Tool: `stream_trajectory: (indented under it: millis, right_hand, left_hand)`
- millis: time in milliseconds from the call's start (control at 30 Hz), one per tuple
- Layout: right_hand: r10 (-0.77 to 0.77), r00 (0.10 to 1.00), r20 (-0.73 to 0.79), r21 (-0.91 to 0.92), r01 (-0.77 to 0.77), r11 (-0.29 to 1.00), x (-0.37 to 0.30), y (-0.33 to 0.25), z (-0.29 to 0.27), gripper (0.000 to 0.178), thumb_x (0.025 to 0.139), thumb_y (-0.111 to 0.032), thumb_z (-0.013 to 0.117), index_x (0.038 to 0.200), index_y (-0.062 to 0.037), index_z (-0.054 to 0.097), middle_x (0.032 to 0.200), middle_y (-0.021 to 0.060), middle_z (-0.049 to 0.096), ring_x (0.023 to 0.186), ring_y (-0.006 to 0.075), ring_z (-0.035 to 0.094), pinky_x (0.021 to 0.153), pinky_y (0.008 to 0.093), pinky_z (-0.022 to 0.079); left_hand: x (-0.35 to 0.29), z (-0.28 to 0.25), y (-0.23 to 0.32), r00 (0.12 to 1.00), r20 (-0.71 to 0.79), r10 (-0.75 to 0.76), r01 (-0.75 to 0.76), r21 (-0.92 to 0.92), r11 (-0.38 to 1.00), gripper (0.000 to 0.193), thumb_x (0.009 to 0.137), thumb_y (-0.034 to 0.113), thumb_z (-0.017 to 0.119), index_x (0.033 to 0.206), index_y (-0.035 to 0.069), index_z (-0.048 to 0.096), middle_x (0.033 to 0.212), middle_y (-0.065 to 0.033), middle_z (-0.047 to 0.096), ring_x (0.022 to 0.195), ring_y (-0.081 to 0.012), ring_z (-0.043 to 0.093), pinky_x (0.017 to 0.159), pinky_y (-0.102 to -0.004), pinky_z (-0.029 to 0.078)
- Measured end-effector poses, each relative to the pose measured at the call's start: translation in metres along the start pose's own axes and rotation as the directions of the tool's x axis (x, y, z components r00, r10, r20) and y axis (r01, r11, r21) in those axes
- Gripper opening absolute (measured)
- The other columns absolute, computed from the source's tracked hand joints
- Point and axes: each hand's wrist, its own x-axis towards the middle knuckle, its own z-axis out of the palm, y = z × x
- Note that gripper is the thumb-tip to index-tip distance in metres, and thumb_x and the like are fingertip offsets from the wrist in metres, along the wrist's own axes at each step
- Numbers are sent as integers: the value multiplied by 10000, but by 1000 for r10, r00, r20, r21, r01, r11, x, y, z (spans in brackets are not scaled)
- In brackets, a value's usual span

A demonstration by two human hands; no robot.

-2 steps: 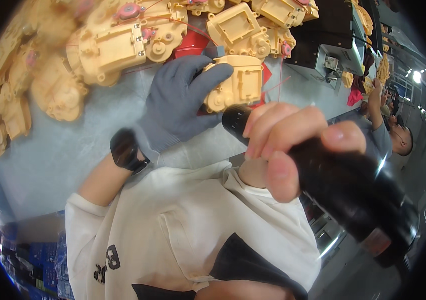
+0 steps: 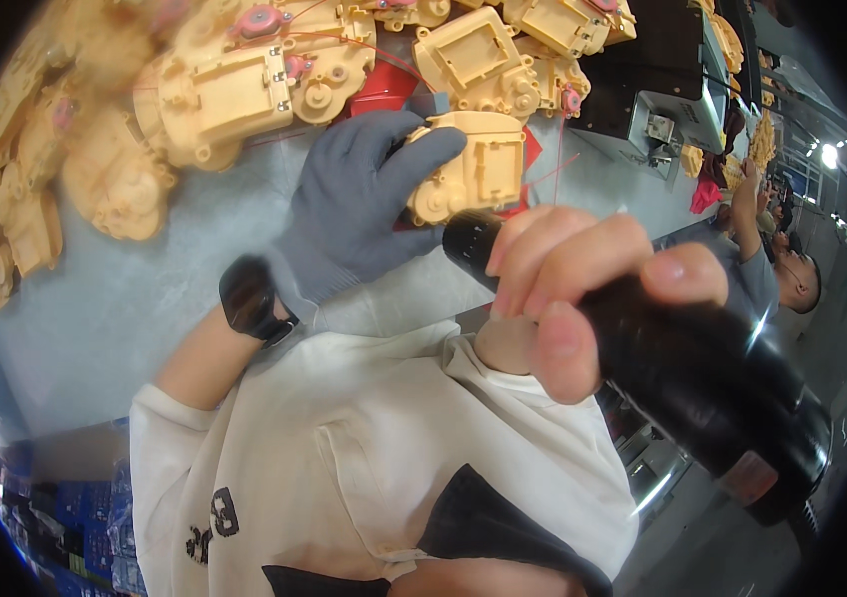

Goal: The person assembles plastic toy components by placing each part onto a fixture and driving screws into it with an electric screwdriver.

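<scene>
In a grey glove, my left hand (image 2: 357,199) is closed on a yellow plastic housing (image 2: 496,167), with thumb and fingers at its left side. The housing has a rectangular recess and sits over a red fixture (image 2: 533,149), which is mostly covered. My bare right hand (image 2: 582,264) wraps around a thick black electric screwdriver (image 2: 717,388) that slants up to the left. The tool's front end is at the lower edge of the housing. Its bit is hidden, so I cannot tell whether it touches a screw.
Many similar yellow housings (image 2: 224,104) are heaped along the far and left side of the grey table (image 2: 115,328), some with pink round parts and red wires. A black machine box (image 2: 642,75) stands at the far right. Another person (image 2: 776,269) is beyond it.
</scene>
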Motion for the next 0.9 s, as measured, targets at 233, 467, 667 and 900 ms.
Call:
stream_trajectory:
  millis: [233,467,667,900]
  right_hand:
    - [-6,1000,19,29,5,1000,2,5,1,546,801,13,582,1234,-154,293,746,102,510,550,232,519,553,403,447]
    - [-64,998,21,-34,65,997,-5,0,1,573,813,13,583,1266,-161,277,750,88,518,575,209,524,571,383,454]
    - [11,996,-85,-130,-22,991,-19,-3,-11,627,792,15,610,1294,-100,252,747,95,535,599,221,541,602,394,469]
    - [-456,539,-708,-379,255,890,-33,-29,-75,381,784,-102,456,1158,-40,421,662,47,452,527,162,454,575,343,396]
  left_hand:
    - [0,-1,-1,1000,8,-7,7,-1,1000,686,554,178,737,1197,156,500,1068,-93,493,967,-289,503,828,-404,403]
    - [4,0,3,1000,16,20,-20,-2,1000,697,552,177,741,1206,155,499,1079,-96,493,981,-293,503,831,-403,404]
    - [4,-2,1,993,7,116,-117,18,993,682,606,237,740,1218,79,482,1135,-142,518,983,-326,509,840,-407,409]
    - [6,-4,13,996,55,73,-73,1,997,639,679,277,728,1203,8,480,1127,-197,525,1020,-352,525,878,-402,423]
